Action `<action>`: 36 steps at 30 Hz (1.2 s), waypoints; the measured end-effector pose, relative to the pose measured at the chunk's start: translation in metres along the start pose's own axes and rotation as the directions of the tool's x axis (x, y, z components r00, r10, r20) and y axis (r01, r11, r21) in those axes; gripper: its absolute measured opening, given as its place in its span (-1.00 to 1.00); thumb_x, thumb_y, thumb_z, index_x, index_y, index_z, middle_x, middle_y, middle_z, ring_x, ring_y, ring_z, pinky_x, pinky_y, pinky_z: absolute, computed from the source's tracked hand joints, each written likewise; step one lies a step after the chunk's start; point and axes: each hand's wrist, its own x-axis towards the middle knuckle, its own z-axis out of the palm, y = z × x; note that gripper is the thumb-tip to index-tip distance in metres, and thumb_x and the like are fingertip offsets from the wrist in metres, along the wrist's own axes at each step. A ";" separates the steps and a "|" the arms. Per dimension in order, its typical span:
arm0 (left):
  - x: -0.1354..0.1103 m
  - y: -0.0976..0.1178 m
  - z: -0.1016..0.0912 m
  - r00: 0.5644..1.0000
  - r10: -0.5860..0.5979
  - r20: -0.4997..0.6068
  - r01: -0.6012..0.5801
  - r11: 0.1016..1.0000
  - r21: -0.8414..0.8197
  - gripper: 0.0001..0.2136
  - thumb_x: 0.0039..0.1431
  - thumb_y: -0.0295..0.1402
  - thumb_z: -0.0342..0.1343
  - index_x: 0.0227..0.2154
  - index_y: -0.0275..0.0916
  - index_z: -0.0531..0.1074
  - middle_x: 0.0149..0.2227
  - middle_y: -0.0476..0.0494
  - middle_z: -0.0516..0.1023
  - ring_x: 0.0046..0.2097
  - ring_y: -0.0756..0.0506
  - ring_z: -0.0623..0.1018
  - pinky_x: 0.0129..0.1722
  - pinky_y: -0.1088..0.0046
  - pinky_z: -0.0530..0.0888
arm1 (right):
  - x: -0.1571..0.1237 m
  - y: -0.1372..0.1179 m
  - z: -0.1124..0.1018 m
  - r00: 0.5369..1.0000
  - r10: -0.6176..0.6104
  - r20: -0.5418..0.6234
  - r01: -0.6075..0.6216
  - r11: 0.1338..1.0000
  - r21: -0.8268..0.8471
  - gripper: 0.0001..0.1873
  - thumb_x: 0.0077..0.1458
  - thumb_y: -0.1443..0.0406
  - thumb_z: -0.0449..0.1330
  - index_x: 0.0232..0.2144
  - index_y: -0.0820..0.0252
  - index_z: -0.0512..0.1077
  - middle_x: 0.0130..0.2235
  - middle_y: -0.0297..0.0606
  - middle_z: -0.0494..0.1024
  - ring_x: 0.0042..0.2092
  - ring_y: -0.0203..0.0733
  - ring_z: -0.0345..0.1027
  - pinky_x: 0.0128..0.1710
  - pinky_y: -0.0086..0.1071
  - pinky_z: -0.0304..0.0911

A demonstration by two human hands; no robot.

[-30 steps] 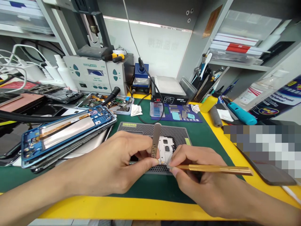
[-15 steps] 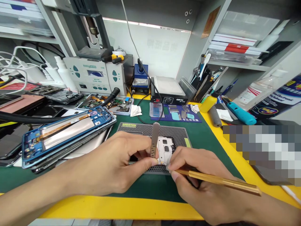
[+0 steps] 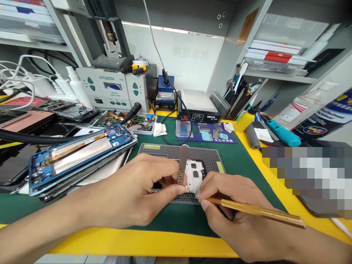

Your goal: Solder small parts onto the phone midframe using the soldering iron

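My left hand (image 3: 143,190) is closed around a pair of metal tweezers (image 3: 182,161), its rounded end upward and its tips hidden by my fingers. Its fingertips rest at the left part of an opened phone (image 3: 195,174) with a pale inner plate. Closed in a pinch at the phone's lower right corner, my right hand (image 3: 233,205) holds a slim tool with a gold ridged handle (image 3: 261,211). A small, thin, pale piece (image 3: 197,195) shows at its fingertips; I cannot make out what it is. The phone lies on a grey honeycomb mat (image 3: 156,148).
Stacked phone frames, a blue one (image 3: 82,154) on top, lie at left. Behind them are a tray of circuit boards (image 3: 145,126) and a soldering station (image 3: 115,88). A small heating plate (image 3: 198,106) stands at the back; a yellow bottle (image 3: 244,121) is at right.
The whole view has shifted slightly to the right. The tweezers' upper end leans a little further right. Both hands keep nearly the same place and grip.
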 end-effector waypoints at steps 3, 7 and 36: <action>0.001 0.000 0.000 1.000 0.002 -0.004 -0.002 1.000 -0.016 -0.89 0.36 -0.43 0.10 -0.29 -0.22 0.50 -0.46 0.03 0.49 -0.50 0.03 0.37 -0.52 0.50 0.23 | 0.000 0.000 0.000 1.000 -0.025 -0.002 0.025 1.000 -0.011 -0.83 0.13 0.49 0.15 -0.32 0.11 0.32 -0.43 -0.41 0.44 -0.47 -0.31 0.30 -0.46 -0.41 0.16; 0.002 0.000 0.000 1.000 -0.011 -0.004 0.011 0.999 -0.039 -0.87 0.37 -0.43 0.09 -0.30 -0.22 0.50 -0.51 0.08 0.44 -0.52 0.05 0.31 -0.54 0.50 0.20 | 0.001 0.000 -0.001 0.998 -0.057 0.007 0.057 0.998 -0.011 -0.81 0.11 0.50 0.15 -0.32 0.11 0.32 -0.41 -0.39 0.46 -0.40 -0.28 0.38 -0.41 -0.39 0.18; 0.001 0.000 0.001 1.000 -0.019 0.008 0.020 0.999 -0.036 -0.88 0.36 -0.44 0.09 -0.29 -0.22 0.52 -0.47 0.10 0.48 -0.51 0.06 0.32 -0.53 0.51 0.23 | -0.001 0.001 0.000 0.999 -0.040 0.001 0.040 0.999 -0.030 -0.82 0.15 0.51 0.13 -0.34 0.14 0.30 -0.42 -0.44 0.42 -0.45 -0.35 0.28 -0.43 -0.42 0.13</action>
